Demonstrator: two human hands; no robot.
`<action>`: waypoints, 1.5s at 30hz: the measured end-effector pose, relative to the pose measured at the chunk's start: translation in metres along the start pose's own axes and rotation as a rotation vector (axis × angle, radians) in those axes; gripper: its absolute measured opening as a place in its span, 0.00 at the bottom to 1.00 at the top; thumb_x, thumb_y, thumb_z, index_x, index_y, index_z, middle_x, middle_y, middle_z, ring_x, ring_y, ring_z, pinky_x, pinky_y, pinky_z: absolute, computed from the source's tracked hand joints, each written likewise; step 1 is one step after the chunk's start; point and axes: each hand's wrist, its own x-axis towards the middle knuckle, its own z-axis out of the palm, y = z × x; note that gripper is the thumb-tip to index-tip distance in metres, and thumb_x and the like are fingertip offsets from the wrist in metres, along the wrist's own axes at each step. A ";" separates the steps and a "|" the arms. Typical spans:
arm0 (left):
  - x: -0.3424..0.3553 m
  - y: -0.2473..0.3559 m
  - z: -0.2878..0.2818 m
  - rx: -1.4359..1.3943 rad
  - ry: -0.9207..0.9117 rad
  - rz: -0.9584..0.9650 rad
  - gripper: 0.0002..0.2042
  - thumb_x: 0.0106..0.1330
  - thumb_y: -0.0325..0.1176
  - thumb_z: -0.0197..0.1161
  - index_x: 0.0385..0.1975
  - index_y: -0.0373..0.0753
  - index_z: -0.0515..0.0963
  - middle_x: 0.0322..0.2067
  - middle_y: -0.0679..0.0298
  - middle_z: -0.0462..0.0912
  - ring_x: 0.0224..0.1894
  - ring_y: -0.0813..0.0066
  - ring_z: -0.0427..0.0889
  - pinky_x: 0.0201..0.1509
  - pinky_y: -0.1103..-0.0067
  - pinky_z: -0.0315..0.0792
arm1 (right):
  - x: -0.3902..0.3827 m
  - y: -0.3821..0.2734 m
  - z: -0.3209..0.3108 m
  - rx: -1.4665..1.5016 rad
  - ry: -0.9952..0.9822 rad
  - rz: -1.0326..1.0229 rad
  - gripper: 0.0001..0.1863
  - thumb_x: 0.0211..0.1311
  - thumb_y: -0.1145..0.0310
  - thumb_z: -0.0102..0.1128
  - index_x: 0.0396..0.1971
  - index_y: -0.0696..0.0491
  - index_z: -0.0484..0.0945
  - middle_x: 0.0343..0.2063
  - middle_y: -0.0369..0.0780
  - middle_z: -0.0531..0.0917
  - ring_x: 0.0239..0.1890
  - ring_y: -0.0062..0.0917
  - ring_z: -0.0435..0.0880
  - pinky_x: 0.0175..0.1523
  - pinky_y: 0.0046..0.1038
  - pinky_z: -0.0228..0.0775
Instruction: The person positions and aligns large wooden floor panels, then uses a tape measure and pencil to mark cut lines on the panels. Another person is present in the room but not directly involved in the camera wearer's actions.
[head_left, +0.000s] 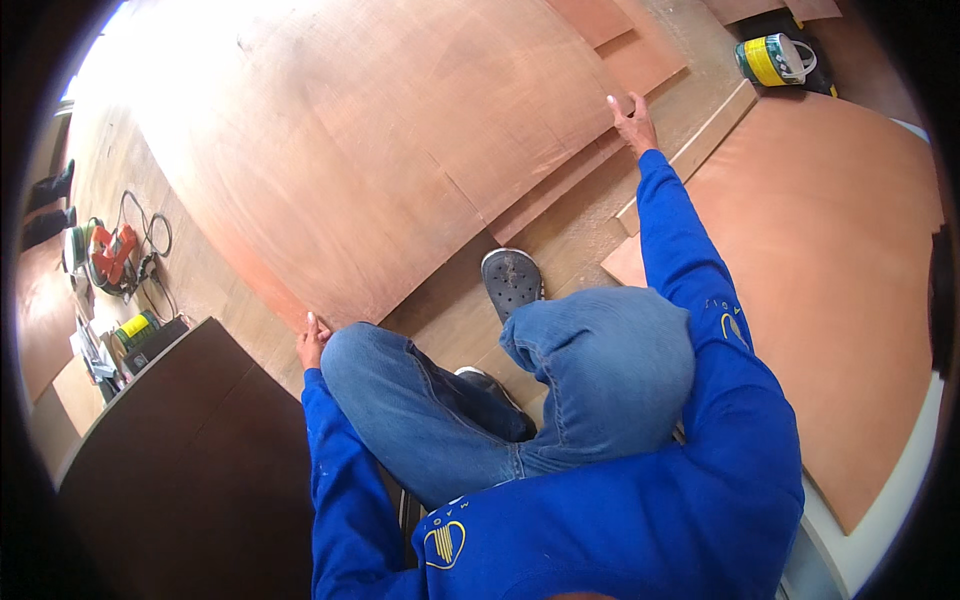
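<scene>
1 broad, thin wooden panel lies low over the floor in front of the knees, pale reddish brown with faint grain, glare whitening its far left side. Next in size come 1 reddish-brown sheet on the right and 1 dark brown board at lower left, then 1 orange-and-black power tool with its cord, 1 yellow-banded bucket and 2 hands. The right hand, thumb and forefinger slightly parted, touches the panel's right near corner; the left hand, half curled, is at its left near corner. Whether either grips firmly, I cannot tell.
</scene>
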 end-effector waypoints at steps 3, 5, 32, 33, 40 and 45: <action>0.014 -0.004 0.012 -0.260 -0.132 -0.054 0.30 0.62 0.59 0.65 0.40 0.30 0.78 0.38 0.55 0.82 0.35 0.71 0.81 0.37 0.74 0.77 | 0.005 0.004 0.008 -0.019 0.011 0.040 0.50 0.53 0.38 0.65 0.64 0.62 0.63 0.61 0.57 0.71 0.64 0.47 0.70 0.66 0.38 0.63; 0.010 -0.006 0.032 -0.413 -0.133 0.019 0.29 0.64 0.58 0.63 0.41 0.30 0.78 0.39 0.55 0.81 0.37 0.68 0.80 0.40 0.71 0.76 | 0.009 0.003 0.009 -0.048 -0.006 0.069 0.52 0.50 0.39 0.69 0.65 0.62 0.62 0.60 0.57 0.71 0.64 0.46 0.70 0.67 0.37 0.62; -0.029 -0.049 0.071 -0.174 0.320 0.207 0.27 0.70 0.56 0.57 0.25 0.33 0.78 0.19 0.67 0.71 0.24 0.76 0.67 0.28 0.75 0.63 | -0.012 0.029 -0.021 0.220 -0.131 -0.073 0.36 0.43 0.60 0.80 0.51 0.62 0.74 0.45 0.47 0.84 0.46 0.33 0.83 0.53 0.32 0.75; -0.033 -0.051 0.071 -0.177 0.314 0.201 0.27 0.70 0.57 0.57 0.25 0.33 0.78 0.19 0.67 0.72 0.24 0.76 0.67 0.28 0.75 0.63 | -0.013 0.029 -0.023 0.236 -0.133 -0.066 0.36 0.43 0.61 0.80 0.51 0.61 0.74 0.44 0.47 0.84 0.46 0.33 0.83 0.52 0.32 0.75; -0.043 -0.057 0.070 -0.207 0.270 0.158 0.28 0.69 0.57 0.56 0.26 0.33 0.79 0.20 0.66 0.73 0.25 0.76 0.68 0.29 0.75 0.63 | -0.015 0.022 -0.026 0.385 -0.171 0.047 0.35 0.44 0.62 0.80 0.52 0.61 0.74 0.44 0.46 0.84 0.45 0.31 0.83 0.52 0.30 0.74; -0.049 -0.065 0.067 -0.225 0.263 0.136 0.28 0.69 0.57 0.56 0.27 0.32 0.79 0.21 0.65 0.73 0.26 0.76 0.69 0.29 0.74 0.64 | -0.012 0.036 0.005 0.460 0.053 0.075 0.35 0.47 0.60 0.79 0.52 0.61 0.74 0.44 0.47 0.83 0.46 0.32 0.82 0.53 0.29 0.73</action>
